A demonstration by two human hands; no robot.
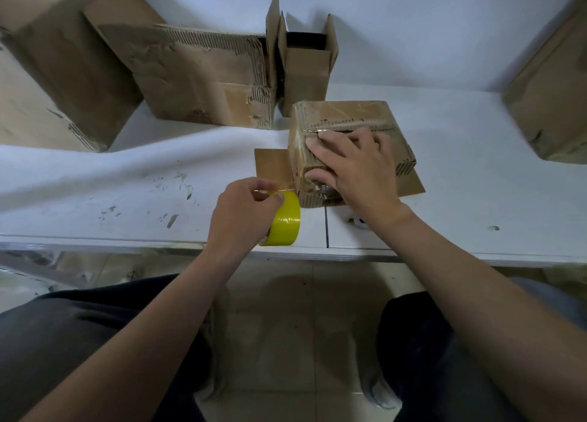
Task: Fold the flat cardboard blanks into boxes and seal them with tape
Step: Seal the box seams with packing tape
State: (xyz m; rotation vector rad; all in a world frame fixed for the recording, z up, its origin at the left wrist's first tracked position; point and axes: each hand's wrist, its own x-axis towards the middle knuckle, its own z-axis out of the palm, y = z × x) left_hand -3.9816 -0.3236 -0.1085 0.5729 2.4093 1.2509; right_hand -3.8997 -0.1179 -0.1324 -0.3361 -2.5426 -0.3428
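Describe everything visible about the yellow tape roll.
The yellow tape roll is glossy and wide, standing on edge at the white table's front rim. The left hand grips it, covering its core and left side. A clear strip runs from its top toward the small cardboard box beside it, which the right hand presses down.

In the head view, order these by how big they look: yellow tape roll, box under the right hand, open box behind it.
1. box under the right hand
2. open box, farther away, so unsure
3. tape roll
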